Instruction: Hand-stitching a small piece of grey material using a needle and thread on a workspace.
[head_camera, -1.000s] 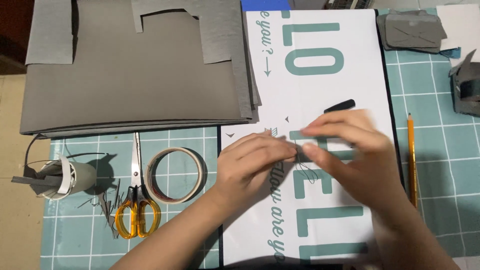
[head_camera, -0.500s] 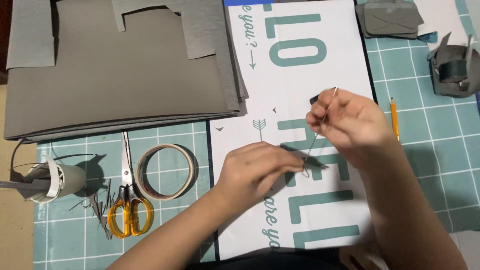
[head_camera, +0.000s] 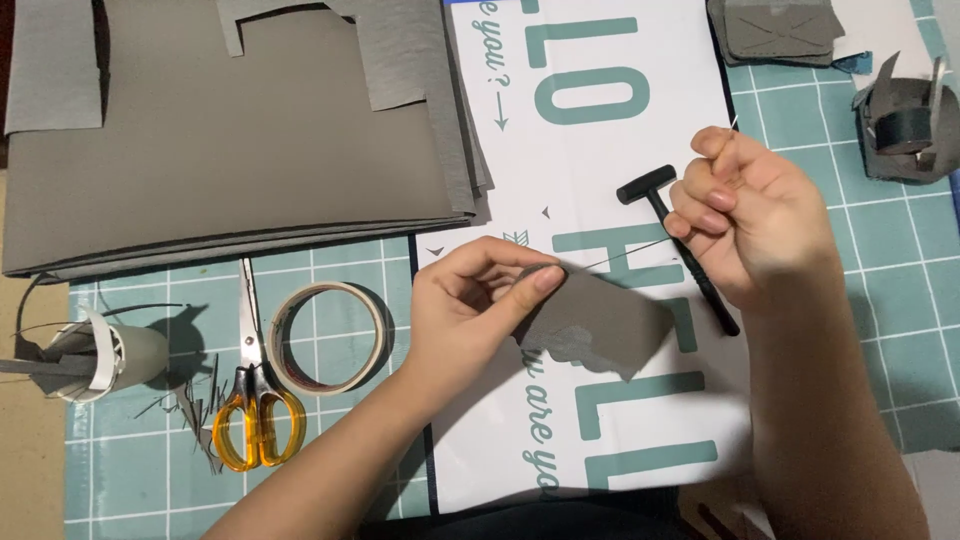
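Our left hand (head_camera: 470, 300) pinches the grey piece (head_camera: 600, 325). Our right hand (head_camera: 745, 215) is gripping a needle (head_camera: 733, 124), thread (head_camera: 625, 256) taut between them.

Matt grey leather-like piece (head_camera: 600, 325), glossy white paper sheet (head_camera: 640, 150), translucent orange plastic scissor handles (head_camera: 258, 428), matt cutting mat (head_camera: 870, 300)

Grey sheet stack (head_camera: 230, 140) cut off by the top picture edge. Grey leather piece (head_camera: 600, 325): near end covered by left hand (head_camera: 470, 305) fingers. Needle in right hand (head_camera: 750, 215) too small to confirm. Printed sheet (head_camera: 600, 150) runs off top and bottom.
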